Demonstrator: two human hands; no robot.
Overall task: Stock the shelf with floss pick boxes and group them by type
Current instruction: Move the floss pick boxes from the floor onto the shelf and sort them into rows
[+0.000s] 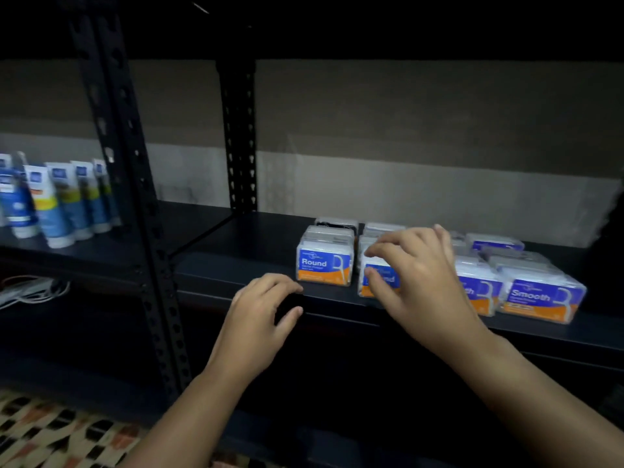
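1. At the shelf's front edge, your right hand curls its fingers loosely over the second front box, apparently touching it; a firm pinch cannot be confirmed.
2. Your left hand hangs spread and empty before the shelf.
3. Beside it, the "Round" box fronts a row; the "Smooth" box fronts the right-hand group.
4. Grouping looks well advanced, with much shelf bare.
5. Tubes stand in the neighbouring bay; their print is unreadable.

Shelf: "Round" box at front edge, further boxes stacked behind it. Second front box just right of it, under the right hand; "Smooth" boxes farther right. Tubes stand in the bay to the left, past the upright post.
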